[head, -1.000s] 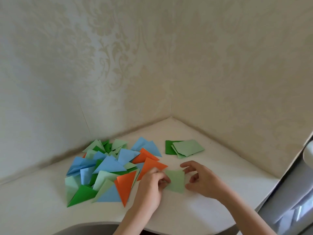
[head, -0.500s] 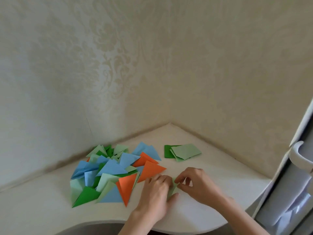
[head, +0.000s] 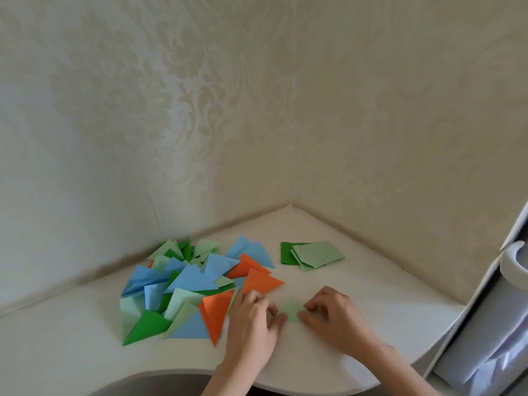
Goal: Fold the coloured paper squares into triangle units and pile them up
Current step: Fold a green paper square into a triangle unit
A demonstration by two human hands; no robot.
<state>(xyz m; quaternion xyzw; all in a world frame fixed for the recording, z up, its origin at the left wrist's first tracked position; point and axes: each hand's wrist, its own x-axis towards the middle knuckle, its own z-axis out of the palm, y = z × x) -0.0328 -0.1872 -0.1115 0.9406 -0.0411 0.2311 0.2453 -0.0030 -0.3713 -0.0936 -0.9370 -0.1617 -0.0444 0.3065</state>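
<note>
I see both hands low on the white worktop [head: 371, 284], palms down, forearms coming in from the bottom edge. Going left to right: well to the left of my left hand lies the pile of folded triangle units [head: 188, 287], blue, orange, pale green and dark green, overlapping loosely. Its nearest piece, an orange triangle [head: 215, 315], points toward me and lies just beside the left hand's knuckles, and a second orange triangle [head: 261, 281] sits just beyond that hand.

The left hand [head: 253, 324] has its fingers curled, thumb reaching right, and its fingertips press and pinch the left edge of a pale green paper [head: 292, 310]. That paper lies flat on the worktop between the two hands; only a small blurred patch of it shows, so I cannot tell how far it is folded. The right hand [head: 333, 317] mirrors the left, fingers bent, fingertips and thumb pinching the paper's right edge.

Beyond the right hand, further from me toward the wall corner, is a small stack of unfolded squares [head: 314, 254], pale green sheets fanned on top of a dark green one, well apart from both hands. Far right of the right hand stands a white door with a handle [head: 514, 264].
</note>
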